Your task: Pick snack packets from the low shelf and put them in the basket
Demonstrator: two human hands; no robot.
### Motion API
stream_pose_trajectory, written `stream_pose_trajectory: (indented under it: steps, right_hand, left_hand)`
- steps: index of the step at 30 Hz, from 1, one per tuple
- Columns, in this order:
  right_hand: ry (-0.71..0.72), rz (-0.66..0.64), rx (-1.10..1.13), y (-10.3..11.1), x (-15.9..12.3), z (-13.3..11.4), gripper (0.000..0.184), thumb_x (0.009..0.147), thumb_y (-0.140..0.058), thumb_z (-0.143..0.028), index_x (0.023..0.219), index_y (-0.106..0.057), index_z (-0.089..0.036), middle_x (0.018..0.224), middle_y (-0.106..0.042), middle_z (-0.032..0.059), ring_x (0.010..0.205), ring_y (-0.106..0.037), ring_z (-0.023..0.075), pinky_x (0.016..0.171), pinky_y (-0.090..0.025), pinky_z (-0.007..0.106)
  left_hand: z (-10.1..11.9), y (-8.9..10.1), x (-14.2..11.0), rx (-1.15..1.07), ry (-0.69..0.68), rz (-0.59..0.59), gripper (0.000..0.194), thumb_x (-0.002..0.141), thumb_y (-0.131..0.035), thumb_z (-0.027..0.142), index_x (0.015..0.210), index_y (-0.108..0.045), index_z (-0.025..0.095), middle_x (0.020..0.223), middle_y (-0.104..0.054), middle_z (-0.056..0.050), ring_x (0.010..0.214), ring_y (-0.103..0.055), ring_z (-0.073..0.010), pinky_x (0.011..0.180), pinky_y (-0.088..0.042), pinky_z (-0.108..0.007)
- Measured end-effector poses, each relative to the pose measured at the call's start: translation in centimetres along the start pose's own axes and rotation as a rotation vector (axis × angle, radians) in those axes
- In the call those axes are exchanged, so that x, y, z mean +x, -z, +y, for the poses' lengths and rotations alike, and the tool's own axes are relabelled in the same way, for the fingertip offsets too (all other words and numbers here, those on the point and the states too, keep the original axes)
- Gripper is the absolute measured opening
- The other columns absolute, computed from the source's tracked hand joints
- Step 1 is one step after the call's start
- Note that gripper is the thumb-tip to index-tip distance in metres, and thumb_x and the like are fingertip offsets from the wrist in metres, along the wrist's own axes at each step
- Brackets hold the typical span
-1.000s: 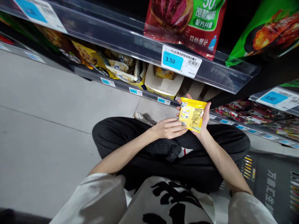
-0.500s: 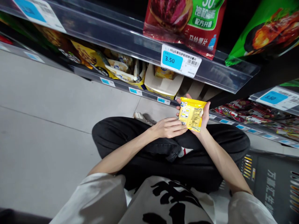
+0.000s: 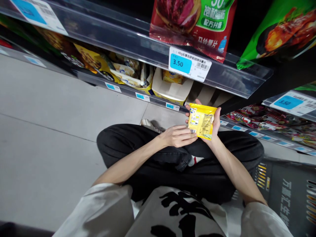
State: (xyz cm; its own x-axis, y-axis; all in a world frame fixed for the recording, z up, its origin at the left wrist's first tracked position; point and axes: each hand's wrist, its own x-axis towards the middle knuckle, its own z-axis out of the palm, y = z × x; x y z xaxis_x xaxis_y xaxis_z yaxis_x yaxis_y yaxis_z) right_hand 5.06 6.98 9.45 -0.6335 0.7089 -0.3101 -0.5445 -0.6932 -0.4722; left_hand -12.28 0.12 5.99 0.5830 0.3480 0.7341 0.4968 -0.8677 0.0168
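A small yellow snack packet (image 3: 201,121) lies printed side up between my hands, above my crossed legs. My right hand (image 3: 216,123) cradles it from beneath, with the thumb along its right edge and fingertips showing past its left edge. The fingers of my left hand (image 3: 179,135) pinch the packet's lower left corner, near a barcode. Just beyond my hands, an open carton (image 3: 170,90) on the bottom shelf holds a similar yellow packet (image 3: 172,77).
A clear shelf lip (image 3: 138,42) with a price label (image 3: 189,64) juts out above the bottom shelf. Over it hang a red chip bag (image 3: 190,26) and a green bag (image 3: 283,33). A grey basket (image 3: 296,191) stands at my right. Grey floor tiles (image 3: 49,131) extend to the left.
The view has shifted very slightly. Both hands keep the same hold on the packet, and nothing else has visibly moved.
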Motion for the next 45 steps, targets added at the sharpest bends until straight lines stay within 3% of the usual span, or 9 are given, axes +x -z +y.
stream_pose_trajectory:
  steps: [9, 17, 24, 32, 39, 45]
  right_hand:
    - [0.043, -0.013, -0.011, -0.23, -0.07, 0.03, 0.081, 0.090, -0.052, -0.081, 0.151, -0.054, -0.028, 0.137, -0.071, 0.0116, 0.113, -0.072, 0.0308, 0.089, -0.064, 0.052]
    - [-0.006, 0.030, -0.014, -0.43, -0.05, -0.01, 0.084, 0.089, -0.050, -0.083, 0.150, -0.056, -0.025, 0.131, -0.074, 0.0133, 0.112, -0.073, 0.0322, 0.088, -0.064, 0.053]
    - [-0.003, 0.035, -0.010, -0.61, -0.04, -0.06, 0.086, 0.088, -0.049, -0.084, 0.151, -0.055, -0.026, 0.131, -0.074, 0.0133, 0.112, -0.074, 0.0328, 0.089, -0.064, 0.054]
    - [0.001, 0.039, -0.014, -0.64, -0.03, -0.06, 0.087, 0.089, -0.049, -0.083, 0.152, -0.054, -0.024, 0.131, -0.074, 0.0133, 0.112, -0.073, 0.0320, 0.089, -0.064, 0.052]
    - [-0.003, 0.067, -0.046, -0.34, -0.02, 0.06, 0.087, 0.089, -0.047, -0.084, 0.152, -0.055, -0.023, 0.130, -0.074, 0.0130, 0.112, -0.073, 0.0325, 0.090, -0.064, 0.052]
    - [-0.011, 0.046, -0.025, -0.19, 0.07, 0.09, 0.088, 0.089, -0.047, -0.085, 0.152, -0.055, -0.023, 0.131, -0.074, 0.0140, 0.112, -0.073, 0.0329, 0.089, -0.064, 0.053]
  left_hand:
    - [0.10, -0.04, 0.16, 0.015, -0.004, 0.018, 0.018, 0.096, -0.069, 0.011, 0.107, -0.077, 0.023, 0.110, -0.082, 0.000, 0.088, -0.077, -0.0123, 0.084, -0.065, -0.027]
    - [0.04, 0.10, 0.67, 0.016, 0.009, 0.067, 0.014, 0.093, -0.074, 0.010, 0.103, -0.076, 0.018, 0.105, -0.082, -0.001, 0.087, -0.076, -0.0131, 0.083, -0.065, -0.027]
    - [0.08, -0.27, 0.03, -0.006, 0.030, 0.031, 0.019, 0.095, -0.071, 0.011, 0.110, -0.076, 0.023, 0.108, -0.082, -0.001, 0.092, -0.077, -0.0137, 0.088, -0.065, -0.029]
    - [0.12, 0.14, 0.61, 0.013, 0.032, 0.048, 0.014, 0.094, -0.073, 0.011, 0.104, -0.076, 0.019, 0.104, -0.082, 0.000, 0.088, -0.076, -0.0136, 0.084, -0.065, -0.027]
    - [0.10, -0.15, 0.30, -0.080, 0.060, 0.057, 0.025, 0.091, -0.075, 0.008, 0.113, -0.074, 0.020, 0.106, -0.081, -0.002, 0.094, -0.075, -0.0141, 0.088, -0.064, -0.029]
    - [0.13, -0.09, 0.18, -0.043, 0.051, 0.025, 0.022, 0.093, -0.073, 0.009, 0.112, -0.075, 0.021, 0.107, -0.081, -0.002, 0.094, -0.076, -0.0141, 0.090, -0.064, -0.030]
